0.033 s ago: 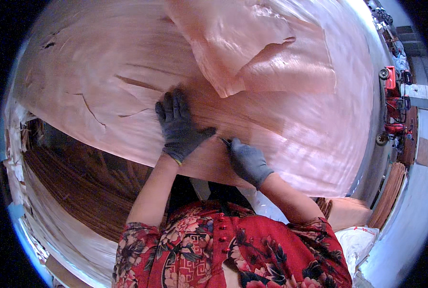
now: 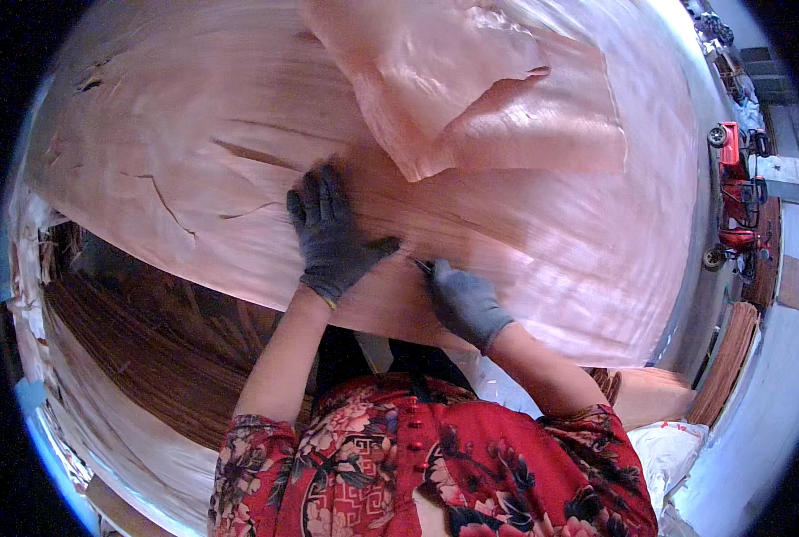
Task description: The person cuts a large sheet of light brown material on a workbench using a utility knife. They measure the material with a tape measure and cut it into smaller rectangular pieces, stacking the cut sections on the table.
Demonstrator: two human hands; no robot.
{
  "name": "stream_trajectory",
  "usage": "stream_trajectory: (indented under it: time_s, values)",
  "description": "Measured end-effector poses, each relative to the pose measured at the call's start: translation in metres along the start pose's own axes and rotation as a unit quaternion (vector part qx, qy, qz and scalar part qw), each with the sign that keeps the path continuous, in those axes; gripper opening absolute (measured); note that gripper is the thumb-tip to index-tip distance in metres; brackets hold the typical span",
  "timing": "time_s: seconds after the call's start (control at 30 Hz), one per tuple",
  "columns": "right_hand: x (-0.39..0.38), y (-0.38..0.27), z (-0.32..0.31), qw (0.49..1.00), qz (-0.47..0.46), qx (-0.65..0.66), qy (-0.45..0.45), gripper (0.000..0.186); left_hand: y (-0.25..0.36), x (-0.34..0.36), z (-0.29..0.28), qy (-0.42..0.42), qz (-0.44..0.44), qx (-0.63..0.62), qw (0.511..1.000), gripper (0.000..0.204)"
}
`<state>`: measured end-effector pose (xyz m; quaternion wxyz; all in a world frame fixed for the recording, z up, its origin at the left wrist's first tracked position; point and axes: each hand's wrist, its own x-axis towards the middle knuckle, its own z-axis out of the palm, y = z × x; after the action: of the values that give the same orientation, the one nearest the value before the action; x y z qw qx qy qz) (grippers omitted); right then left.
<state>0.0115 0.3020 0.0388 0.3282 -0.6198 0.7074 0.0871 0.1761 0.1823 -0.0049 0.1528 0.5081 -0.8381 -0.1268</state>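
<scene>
A large, thin reddish-tan wood veneer sheet (image 2: 587, 233) spreads before me, with a few splits on its left part. My left hand (image 2: 332, 237), in a dark grey glove, lies flat on it near the middle, fingers spread and thumb pointing right. Close by on the right, my gloved right hand (image 2: 466, 304) is closed around a small dark pointed tool (image 2: 424, 265); most of it is hidden in the fist. The tool's tip meets the sheet just beside my left thumb. Beyond my hands, a torn, wrinkled veneer piece (image 2: 498, 125) rests on the sheet.
Below the sheet's left edge, stacked brown veneer layers (image 2: 149, 340) show. At the lower right stand more veneer stacks (image 2: 654, 398) and a white plastic sack (image 2: 672, 452). A red wheeled vehicle (image 2: 739, 197) is parked on the floor at the far right.
My left hand has shifted very slightly to the left on the sheet. The right hand and its tool look nearly unmoved.
</scene>
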Motion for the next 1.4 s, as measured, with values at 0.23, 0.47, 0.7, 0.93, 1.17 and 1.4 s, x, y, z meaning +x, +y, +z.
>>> stream_trajectory:
  time_s: [0.23,0.47,0.7,0.93,1.17,1.4]
  values:
    - [-0.02,0.047,-0.013,0.998,-0.064,-0.021,0.011,0.013,0.003,0.002,-0.001,-0.023,-0.001,0.044,0.999,0.123]
    - [-0.022,0.088,-0.03,0.986,-0.128,-0.11,-0.017,0.009,0.003,0.002,-0.002,-0.044,-0.005,0.064,0.997,0.126]
    - [-0.036,0.133,-0.049,0.976,-0.145,-0.159,-0.005,0.01,0.001,-0.001,-0.002,-0.044,-0.004,0.07,0.997,0.128]
    - [-0.077,0.191,-0.05,0.985,-0.051,-0.166,-0.004,0.012,0.004,0.005,-0.01,-0.049,-0.018,0.004,0.999,0.121]
    - [-0.053,0.063,-0.058,0.971,-0.085,0.213,0.066,0.036,-0.001,0.001,-0.002,0.009,-0.025,0.006,1.0,0.124]
    - [0.053,-0.01,-0.07,0.959,-0.193,-0.174,0.115,0.015,-0.01,-0.002,-0.003,0.008,-0.028,-0.05,0.998,0.127]
